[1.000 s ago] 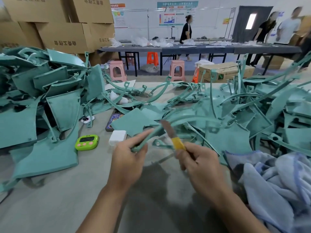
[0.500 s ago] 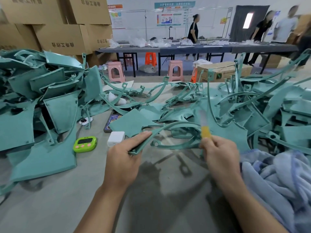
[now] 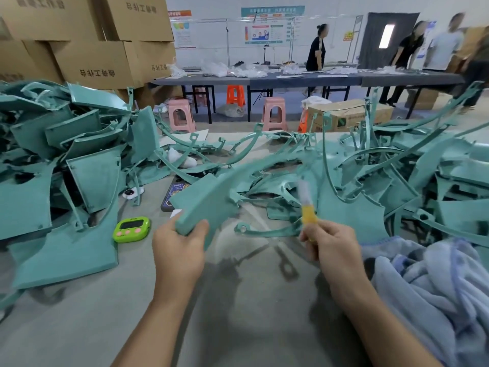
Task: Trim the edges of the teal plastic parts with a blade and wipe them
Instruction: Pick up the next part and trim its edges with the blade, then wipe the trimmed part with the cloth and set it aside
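Observation:
My left hand [image 3: 180,247] grips the near corner of a teal plastic part [image 3: 209,205], a flat panel with a thin curved rim that arcs to the right above the table. My right hand [image 3: 330,242] is closed around the yellow handle of a blade [image 3: 307,205], which points upward and looks blurred. The blade tip is just to the right of the held part's curved rim. Heaps of teal parts lie at the left [image 3: 66,154] and at the right [image 3: 397,176]. A pale blue cloth [image 3: 436,292] is bunched at the lower right.
A green timer [image 3: 131,229], a phone [image 3: 173,194] and a small white object [image 3: 132,192] lie on the grey table [image 3: 238,327]. Cardboard boxes [image 3: 87,43] stack at the back left. Pink and orange stools, a long dark table and several people stand beyond.
My left hand has turned the part so that its flat panel faces up. My right hand moved right and lifted the blade upright, away from the part's edge.

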